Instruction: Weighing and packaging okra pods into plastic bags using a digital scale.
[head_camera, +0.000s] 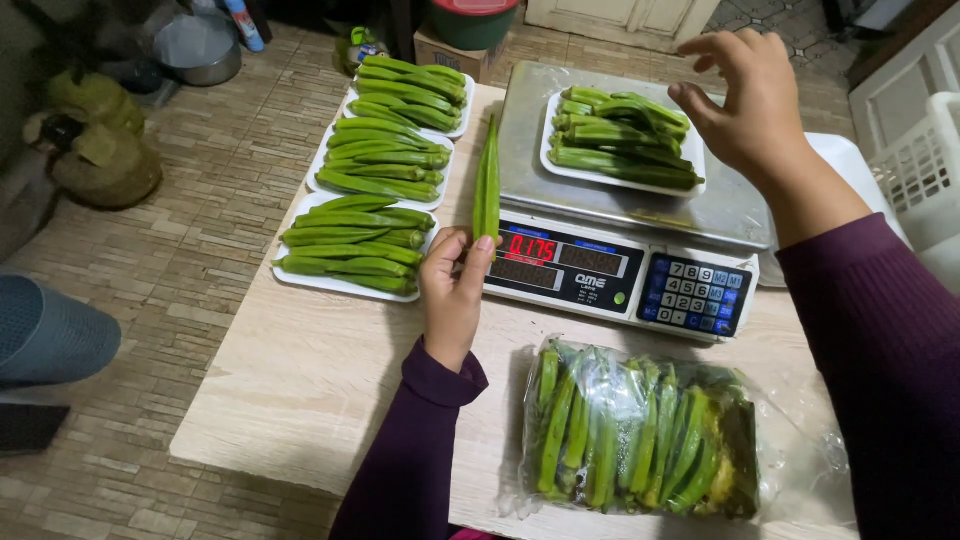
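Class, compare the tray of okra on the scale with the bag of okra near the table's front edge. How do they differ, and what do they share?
The tray on the scale is white, open and uncovered; the bag is clear plastic wrapped round its pods. The tray sits on the scale's steel platform; the bag lies on the wooden table. The tray's okra lies crosswise; the bag's points front to back. Both hold green okra.

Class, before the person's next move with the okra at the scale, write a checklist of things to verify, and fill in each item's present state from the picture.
1. Left hand grips a single okra pod upright: ok.
2. Right hand holds nothing, hovering beside the tray on the scale: ok.
3. Tray sits fully on the scale platform: ok.
4. Scale display is lit: ok.
5. Target weight reached: cannot tell.
6. Bag of okra within reach: ok.
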